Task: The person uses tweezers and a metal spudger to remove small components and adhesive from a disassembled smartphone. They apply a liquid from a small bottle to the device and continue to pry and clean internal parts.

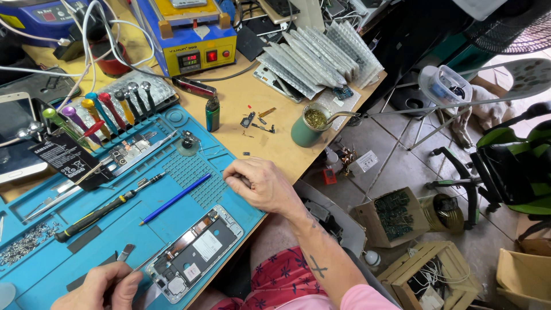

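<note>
Opened phone, judged light and fragile, best gripped by its edges, lay between curled, seemingly empty right hand at 1 o'clock and left hand pinching a small metal tool.

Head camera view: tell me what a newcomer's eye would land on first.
The bright blue silicone work mat on the wooden bench draws the eye, with an opened smartphone frame showing its insides near the front edge. The right hand rests on the mat's right edge, while the left hand sits at the bottom beside a small metal blade. Behind, a yellow-and-blue heating machine with red digits stands out.
</note>
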